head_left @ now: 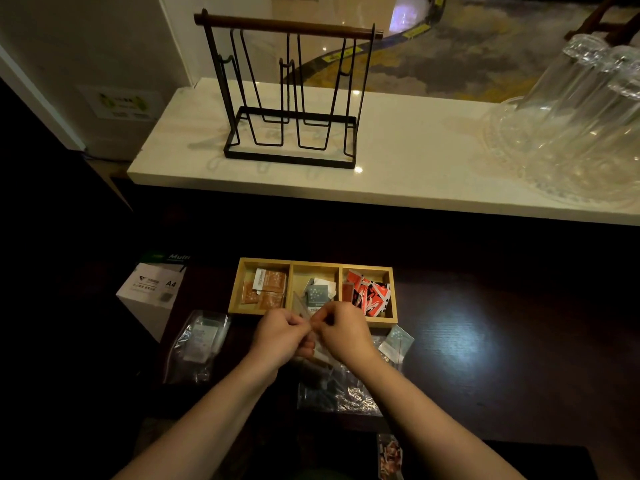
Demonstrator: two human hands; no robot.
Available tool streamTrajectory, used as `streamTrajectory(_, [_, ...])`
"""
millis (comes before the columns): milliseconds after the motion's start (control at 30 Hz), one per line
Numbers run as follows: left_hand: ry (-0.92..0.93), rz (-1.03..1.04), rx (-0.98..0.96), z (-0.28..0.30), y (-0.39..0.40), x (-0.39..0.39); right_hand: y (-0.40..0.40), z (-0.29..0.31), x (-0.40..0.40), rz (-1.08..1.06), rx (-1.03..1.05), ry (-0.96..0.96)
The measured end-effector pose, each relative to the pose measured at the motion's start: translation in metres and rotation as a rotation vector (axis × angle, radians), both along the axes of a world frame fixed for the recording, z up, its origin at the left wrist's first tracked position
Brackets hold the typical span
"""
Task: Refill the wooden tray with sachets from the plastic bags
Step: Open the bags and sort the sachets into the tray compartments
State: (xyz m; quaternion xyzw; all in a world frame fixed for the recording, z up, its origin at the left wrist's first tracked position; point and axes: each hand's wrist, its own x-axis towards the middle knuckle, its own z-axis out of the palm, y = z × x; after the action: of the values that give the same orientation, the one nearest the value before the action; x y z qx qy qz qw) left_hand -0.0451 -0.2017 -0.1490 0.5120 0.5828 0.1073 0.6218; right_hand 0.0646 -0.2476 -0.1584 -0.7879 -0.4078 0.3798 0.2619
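A wooden tray (290,263) with three compartments sits on the dark table. Its left compartment holds orange sachets (268,289), the middle one grey-green sachets (318,293), the right one red sachets (369,294). Just in front of the tray, my left hand (280,336) and my right hand (341,332) meet, both pinching the top of a small clear plastic bag (313,336). Another plastic bag (197,344) with pale sachets lies to the left. A crumpled plastic bag (341,393) lies under my right forearm, and a grey-green sachet (396,341) lies beside my right hand.
A white A4 paper box (152,296) stands left of the tray. Behind, a white marble counter (415,161) carries a black wire rack (291,98) and upturned glasses (581,109) on a glass dish. A printed packet (389,455) lies near the table's front edge.
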Motion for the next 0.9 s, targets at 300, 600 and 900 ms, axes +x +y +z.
streamTrajectory(300, [-0.035, 0.02, -0.067, 0.006, 0.012, -0.014, 0.0, -0.004, 0.024, -0.104, 0.004, -0.032])
streamTrajectory(600, [0.397, -0.28, 0.365, 0.01, 0.02, -0.022, -0.007, 0.018, 0.024, 0.066, 0.183, -0.515])
streamTrajectory(900, [0.351, -0.437, 0.547, 0.022, 0.015, -0.023, -0.008, 0.016, 0.033, 0.15, 0.095, -0.555])
